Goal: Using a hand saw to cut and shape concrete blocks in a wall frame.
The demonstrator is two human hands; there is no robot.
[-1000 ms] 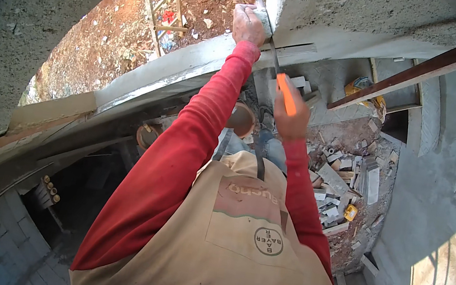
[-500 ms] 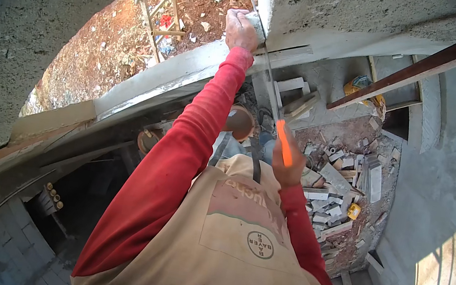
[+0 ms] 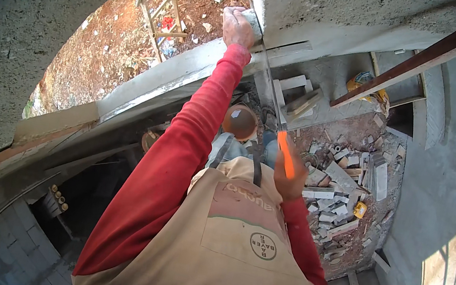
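My right hand (image 3: 292, 175) is closed around the orange handle of a handsaw (image 3: 270, 80). Its long narrow metal blade slants up and away to the corner of the rough cement wall (image 3: 296, 10). At that corner, on the sill of the opening, my left hand (image 3: 237, 26) is closed on a small grey block (image 3: 252, 22), the arm stretched out. The blade's far end lies right beside the block, against the wall edge; whether it sits in a cut I cannot tell.
Below on the right lies a heap of broken blocks and rubble (image 3: 346, 185). A dark red post (image 3: 414, 61) slants in from the upper right. A round brown pot-like thing (image 3: 240, 122) is under my arms. Outside the opening stands a wooden frame (image 3: 167, 1) on reddish soil.
The saw and my right hand have come slightly back toward my body. My left hand stays at the block by the wall corner. The whole view has shifted a little.
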